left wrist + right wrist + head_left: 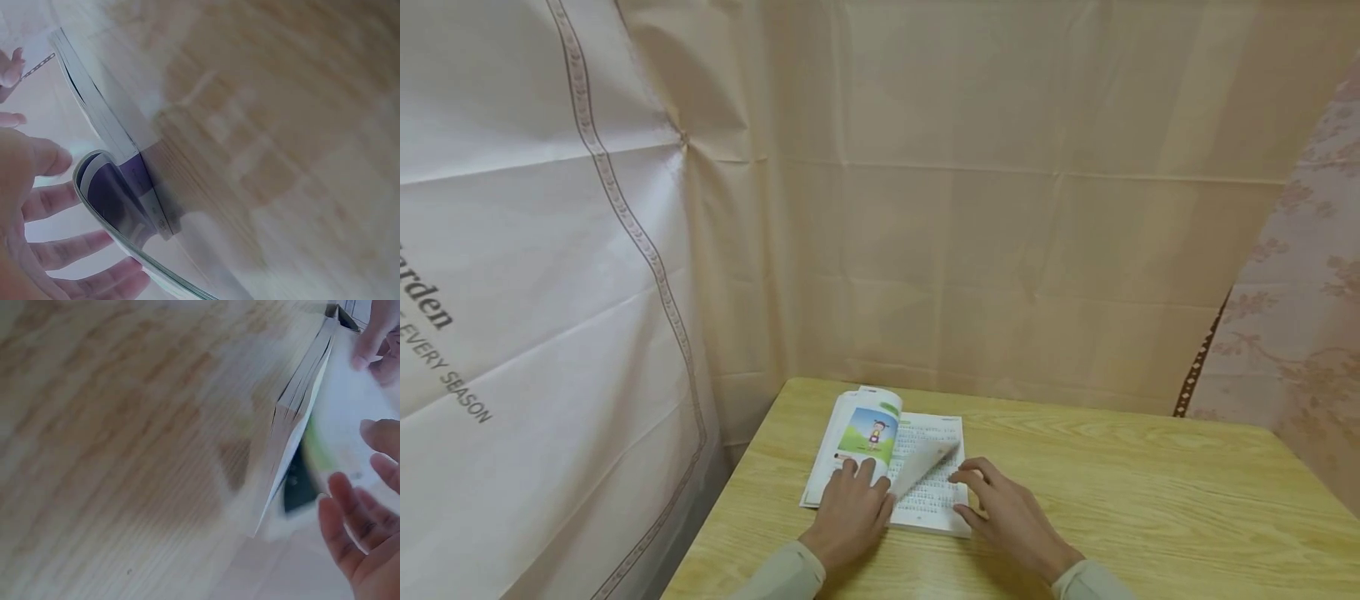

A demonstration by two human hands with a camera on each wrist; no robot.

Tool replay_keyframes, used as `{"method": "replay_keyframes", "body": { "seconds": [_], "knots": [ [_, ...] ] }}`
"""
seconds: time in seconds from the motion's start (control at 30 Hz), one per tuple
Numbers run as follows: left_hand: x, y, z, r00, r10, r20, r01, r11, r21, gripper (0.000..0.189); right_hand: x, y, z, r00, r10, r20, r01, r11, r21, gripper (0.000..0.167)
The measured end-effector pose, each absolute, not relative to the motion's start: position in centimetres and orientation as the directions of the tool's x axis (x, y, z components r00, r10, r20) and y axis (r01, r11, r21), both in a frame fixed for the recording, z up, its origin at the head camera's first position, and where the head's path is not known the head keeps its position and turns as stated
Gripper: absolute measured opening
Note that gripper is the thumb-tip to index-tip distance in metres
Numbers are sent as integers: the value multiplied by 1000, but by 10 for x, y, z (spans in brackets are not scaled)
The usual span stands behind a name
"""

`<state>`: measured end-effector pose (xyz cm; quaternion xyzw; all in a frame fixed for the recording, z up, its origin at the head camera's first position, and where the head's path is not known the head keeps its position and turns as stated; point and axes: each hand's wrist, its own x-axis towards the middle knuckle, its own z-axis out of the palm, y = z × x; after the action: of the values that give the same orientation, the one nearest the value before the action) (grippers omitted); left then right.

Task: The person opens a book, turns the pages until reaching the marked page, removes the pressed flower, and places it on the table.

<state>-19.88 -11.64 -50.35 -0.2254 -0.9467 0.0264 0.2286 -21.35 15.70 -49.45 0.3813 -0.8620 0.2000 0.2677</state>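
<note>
One opened book, tabletop beneath | left hand: fingers extended on book's left pages, presumably to pin them | right hand: loose, grasping nothing, at book's right edge, apparently giving lifted page room

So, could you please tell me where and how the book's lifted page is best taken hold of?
Probably by its free outer corner, from the right: the lifted page slants up off the open book, its tip pointing right, toward the side where the right hand is.
</note>
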Motion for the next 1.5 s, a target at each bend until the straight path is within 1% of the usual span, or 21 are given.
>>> {"method": "replay_keyframes", "body": {
  "seconds": [0.1,0.2,0.27,0.37,0.4,0.47,0.53,0.63,0.7,0.8,0.87,0.93,1.07,1.13,1.2,1.3,1.4,1.5],
  "knots": [
    [-200,-116,-502,-816,411,406,392,910,-134,25,-212,157,-497,-620,-560,550,-738,654,-166,41],
    [-200,-115,-500,-823,373,427,357,926,-121,32,-210,157,-497,-686,-585,433,-706,679,-202,39],
    [-199,-116,-501,-813,348,467,339,935,-108,43,-208,158,-497,-726,-597,342,-680,696,-228,37],
    [-199,-119,-502,-777,324,540,335,939,-81,66,-207,160,-498,-765,-599,237,-644,716,-268,35],
    [-199,-119,-502,-763,317,564,338,938,-70,72,-206,160,-499,-768,-601,221,-640,717,-276,33],
    [-200,-120,-502,-744,304,595,345,938,-47,78,-206,161,-500,-771,-601,210,-637,716,-285,29],
    [-200,-121,-501,-731,298,614,350,936,-38,78,-206,162,-501,-764,-607,220,-646,712,-277,23],
    [-201,-122,-499,-724,304,619,348,936,-54,73,-206,163,-500,-732,-632,256,-681,692,-239,16],
    [-201,-122,-498,-726,313,612,336,938,-80,71,-208,164,-499,-695,-659,289,-717,664,-211,11],
    [-200,-122,-497,-738,318,595,312,943,-118,67,-209,165,-496,-647,-695,314,-759,623,-186,9],
    [-200,-123,-496,-734,322,598,308,942,-131,64,-210,164,-496,-618,-714,329,-782,602,-162,7],
    [-200,-123,-497,-719,327,612,313,940,-135,63,-210,163,-496,-592,-727,346,-797,591,-122,6],
    [-202,-124,-497,-666,348,660,334,930,-154,64,-211,161,-496,-555,-744,373,-810,585,-40,4],
    [-204,-124,-496,-647,375,664,341,921,-188,59,-211,161,-496,-549,-747,374,-810,587,-15,4],
    [-205,-124,-496,-641,410,649,356,908,-221,50,-212,161,-496,-542,-750,380,-810,586,3,5],
    [-204,-124,-494,-658,460,597,405,884,-235,41,-213,161,-498,-526,-750,401,-813,581,22,6],
    [-202,-122,-493,-694,488,529,457,867,-199,35,-213,161,-500,-510,-743,433,-816,577,27,9],
    [-200,-120,-493,-729,497,471,476,862,-174,30,-214,160,-499,-504,-727,466,-815,579,20,14]
  ]
}}
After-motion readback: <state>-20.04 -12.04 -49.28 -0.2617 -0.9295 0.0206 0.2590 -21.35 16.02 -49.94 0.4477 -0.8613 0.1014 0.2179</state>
